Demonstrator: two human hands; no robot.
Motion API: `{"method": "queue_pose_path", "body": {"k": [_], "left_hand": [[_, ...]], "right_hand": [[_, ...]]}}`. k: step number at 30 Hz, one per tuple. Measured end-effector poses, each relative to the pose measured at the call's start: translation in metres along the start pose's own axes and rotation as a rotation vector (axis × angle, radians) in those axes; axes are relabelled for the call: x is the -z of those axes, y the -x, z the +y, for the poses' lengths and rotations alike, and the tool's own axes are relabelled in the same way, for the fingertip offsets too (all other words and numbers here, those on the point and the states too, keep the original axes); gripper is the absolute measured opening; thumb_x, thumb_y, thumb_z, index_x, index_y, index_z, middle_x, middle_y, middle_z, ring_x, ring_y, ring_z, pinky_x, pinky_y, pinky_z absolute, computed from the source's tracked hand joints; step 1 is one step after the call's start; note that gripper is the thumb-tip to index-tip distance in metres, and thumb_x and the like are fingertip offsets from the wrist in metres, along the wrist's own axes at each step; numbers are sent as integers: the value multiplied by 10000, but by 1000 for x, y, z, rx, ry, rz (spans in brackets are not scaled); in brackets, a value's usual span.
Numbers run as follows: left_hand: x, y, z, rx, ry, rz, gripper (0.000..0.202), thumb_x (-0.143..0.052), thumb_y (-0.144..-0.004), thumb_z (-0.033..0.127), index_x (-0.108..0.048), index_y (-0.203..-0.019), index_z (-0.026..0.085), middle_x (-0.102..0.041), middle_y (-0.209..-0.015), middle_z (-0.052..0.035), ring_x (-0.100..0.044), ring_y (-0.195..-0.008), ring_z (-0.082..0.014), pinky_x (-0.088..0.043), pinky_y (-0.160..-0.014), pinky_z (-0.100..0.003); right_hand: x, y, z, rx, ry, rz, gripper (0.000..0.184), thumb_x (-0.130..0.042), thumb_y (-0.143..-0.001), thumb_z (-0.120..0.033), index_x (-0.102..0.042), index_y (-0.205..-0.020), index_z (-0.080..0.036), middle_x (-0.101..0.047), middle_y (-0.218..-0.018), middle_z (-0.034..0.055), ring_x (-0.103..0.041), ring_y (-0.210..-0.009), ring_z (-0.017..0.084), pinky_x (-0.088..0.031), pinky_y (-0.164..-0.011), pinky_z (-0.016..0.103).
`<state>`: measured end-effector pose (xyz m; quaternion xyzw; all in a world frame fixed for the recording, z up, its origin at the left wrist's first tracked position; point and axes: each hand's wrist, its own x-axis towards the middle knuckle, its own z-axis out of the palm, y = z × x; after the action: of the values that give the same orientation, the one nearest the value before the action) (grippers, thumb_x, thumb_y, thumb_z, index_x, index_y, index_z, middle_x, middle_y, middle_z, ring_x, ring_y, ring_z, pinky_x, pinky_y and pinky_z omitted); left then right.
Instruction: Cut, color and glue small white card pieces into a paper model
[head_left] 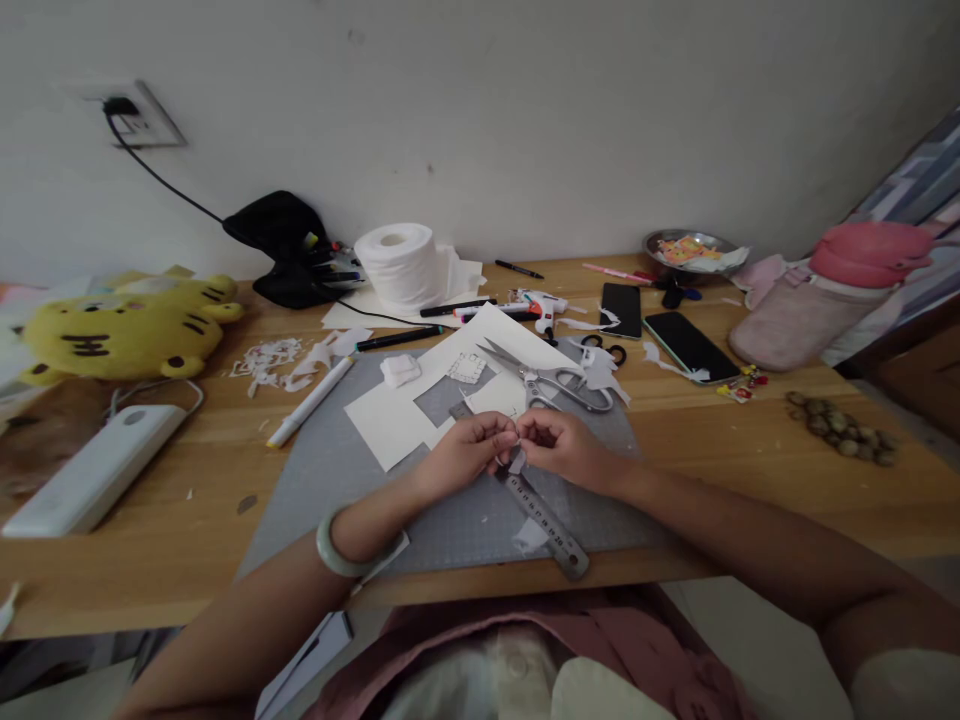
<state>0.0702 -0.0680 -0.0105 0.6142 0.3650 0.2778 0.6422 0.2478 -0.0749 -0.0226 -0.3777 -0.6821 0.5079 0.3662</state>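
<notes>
My left hand and my right hand meet above a grey cutting mat, fingers pinched together on a small white paper scrap. A green bangle sits on my left wrist. A metal ruler lies on the mat just under the hands. Large grey scissors rest beyond my right hand on white paper sheets. A small cut paper square lies on the sheets.
A toilet roll, black pouch with pens, markers, a glue gun, two phones, a metal bowl, a pink bottle, a yellow plush toy, a white device and nuts crowd the wooden desk.
</notes>
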Motion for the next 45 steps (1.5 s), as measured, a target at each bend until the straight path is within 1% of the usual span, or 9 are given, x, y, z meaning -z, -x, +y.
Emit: {"method": "queue_pose_path", "body": {"k": [3, 6, 16, 20, 26, 31, 36, 41, 45], "left_hand": [[2, -3, -2, 78, 202, -79, 381, -652, -758, 491, -520, -701, 139, -491, -570, 48, -364, -472, -47, -269, -476, -189], [4, -3, -6, 120, 338, -110, 391, -695, -737, 474, -522, -676, 128, -481, -556, 49, -348, -466, -41, -249, -473, -193], [4, -3, -4, 177, 424, -119, 383, -754, -699, 438, -542, -711, 119, -493, -563, 45, -355, -467, -39, -247, -474, -197], [5, -3, -5, 181, 400, -111, 401, -757, -684, 461, -547, -699, 119, -494, -565, 41, -368, -483, -45, -246, -475, -198], [4, -3, -6, 158, 329, -122, 414, -744, -680, 484, -527, -683, 132, -503, -573, 44, -383, -482, -43, -263, -479, -194], [1, -2, -2, 49, 108, -19, 403, -658, -743, 526, -538, -762, 142, -530, -641, 33, -463, -534, -69, -352, -530, -208], [-2, 0, 0, -66, -42, 57, 351, -638, -755, 493, -526, -811, 165, -513, -657, 45, -485, -553, -80, -389, -552, -215], [-2, 2, -1, -59, -130, 79, 288, -581, -797, 455, -522, -781, 174, -519, -620, 38, -484, -546, -91, -388, -548, -217], [-1, 1, -1, -39, -115, 66, 282, -587, -781, 444, -512, -759, 172, -522, -622, 35, -474, -527, -88, -381, -534, -216]], "right_hand": [[-1, 0, -2, 34, 21, 30, 27, -538, -730, -206, -518, -717, -192, -442, -608, -49, -391, -574, 94, -324, -533, 215], [0, 1, -3, 56, 43, 44, 28, -542, -739, -210, -524, -725, -192, -456, -616, -44, -409, -581, 96, -340, -541, 217], [0, 1, -7, -15, 6, 30, 85, -571, -752, -260, -544, -783, -185, -493, -621, -40, -448, -569, 98, -368, -536, 220], [-2, 1, -6, -30, 26, 29, 85, -559, -753, -268, -552, -749, -183, -474, -593, -45, -421, -548, 94, -350, -520, 219], [-3, 1, -4, -29, -2, 4, 41, -543, -722, -217, -554, -710, -179, -468, -584, -50, -390, -537, 83, -309, -495, 207], [0, 0, -6, -70, 10, 11, 81, -549, -721, -243, -546, -684, -170, -447, -573, -52, -370, -538, 84, -286, -493, 209], [1, -1, -3, -81, 9, 38, 68, -538, -699, -235, -516, -668, -178, -411, -563, -60, -344, -529, 85, -255, -480, 213], [1, -1, 0, -96, 5, 19, 83, -550, -731, -257, -532, -710, -179, -432, -590, -53, -360, -542, 89, -270, -491, 214], [2, -1, 4, -100, -8, -23, 99, -559, -755, -279, -538, -739, -183, -446, -601, -52, -374, -546, 89, -286, -496, 212]]}}
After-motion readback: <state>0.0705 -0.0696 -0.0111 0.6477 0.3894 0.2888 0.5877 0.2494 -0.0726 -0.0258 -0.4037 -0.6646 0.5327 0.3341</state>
